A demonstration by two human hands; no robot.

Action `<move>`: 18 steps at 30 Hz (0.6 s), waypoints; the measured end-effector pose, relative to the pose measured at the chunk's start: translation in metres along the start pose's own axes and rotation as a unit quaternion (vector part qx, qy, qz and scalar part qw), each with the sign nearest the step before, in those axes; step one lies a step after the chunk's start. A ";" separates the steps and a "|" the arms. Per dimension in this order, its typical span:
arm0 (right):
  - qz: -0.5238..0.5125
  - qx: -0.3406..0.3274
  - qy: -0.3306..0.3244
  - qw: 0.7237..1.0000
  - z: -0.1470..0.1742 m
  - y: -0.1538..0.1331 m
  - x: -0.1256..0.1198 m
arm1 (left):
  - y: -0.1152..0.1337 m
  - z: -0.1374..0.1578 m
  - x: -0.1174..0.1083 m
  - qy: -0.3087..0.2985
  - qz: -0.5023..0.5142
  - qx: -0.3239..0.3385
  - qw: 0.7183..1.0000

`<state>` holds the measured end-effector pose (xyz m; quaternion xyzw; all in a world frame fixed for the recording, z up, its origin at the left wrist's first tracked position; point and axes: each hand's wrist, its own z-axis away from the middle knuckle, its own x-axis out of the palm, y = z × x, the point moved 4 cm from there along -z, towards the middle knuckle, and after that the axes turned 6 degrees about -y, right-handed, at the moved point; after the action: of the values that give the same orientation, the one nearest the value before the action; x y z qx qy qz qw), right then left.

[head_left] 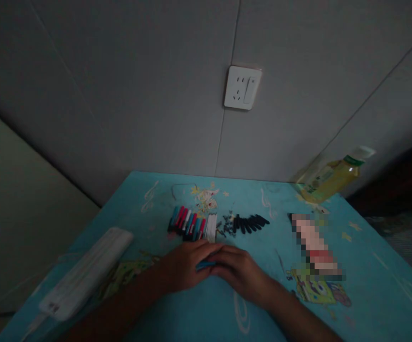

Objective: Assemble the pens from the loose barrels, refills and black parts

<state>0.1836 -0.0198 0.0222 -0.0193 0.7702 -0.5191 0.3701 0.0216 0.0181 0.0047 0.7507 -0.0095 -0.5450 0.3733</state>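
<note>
My left hand (186, 266) and my right hand (239, 271) meet over the near middle of the table, their fingers closed together. Between them shows a short length of a blue pen barrel (205, 265), and the rest of it is covered by fingers. Just beyond the left hand lies a row of blue, red and white pen barrels (188, 222) with black ends. Alongside that row are several thin white sticks (210, 226), perhaps refills. Further right come a scatter of tiny dark pieces (227, 226), too small to name, and a row of black caps (250, 223).
A white power strip (87, 273) with a cable lies at the left. On the right are a blurred-out flat pink and black item (314, 244) and a bottle of yellow liquid (334, 178). The blue patterned table (263, 323) meets a grey wall with a socket (242, 88).
</note>
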 end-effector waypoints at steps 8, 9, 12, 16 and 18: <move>-0.120 0.141 0.086 0.979 0.004 0.018 -0.018 | 0.004 -0.004 -0.014 0.058 0.024 0.024 0.998; -0.149 0.165 0.106 0.969 0.005 0.023 -0.020 | 0.004 -0.005 -0.018 0.078 0.046 0.015 0.996; -0.236 0.200 0.138 0.941 0.005 0.035 -0.020 | 0.000 -0.004 -0.028 0.146 0.118 -0.030 0.982; -0.334 0.188 0.075 0.921 -0.001 0.038 -0.001 | -0.001 -0.004 -0.032 0.190 0.144 -0.032 0.971; -0.359 0.184 0.038 0.914 -0.003 0.037 0.007 | 0.000 -0.004 -0.031 0.190 0.159 -0.021 0.968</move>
<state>0.1895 -0.0037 -0.0111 -0.2068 0.6159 -0.7497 0.1259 0.0125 0.0336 0.0308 0.8213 -0.0466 -0.3258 0.4659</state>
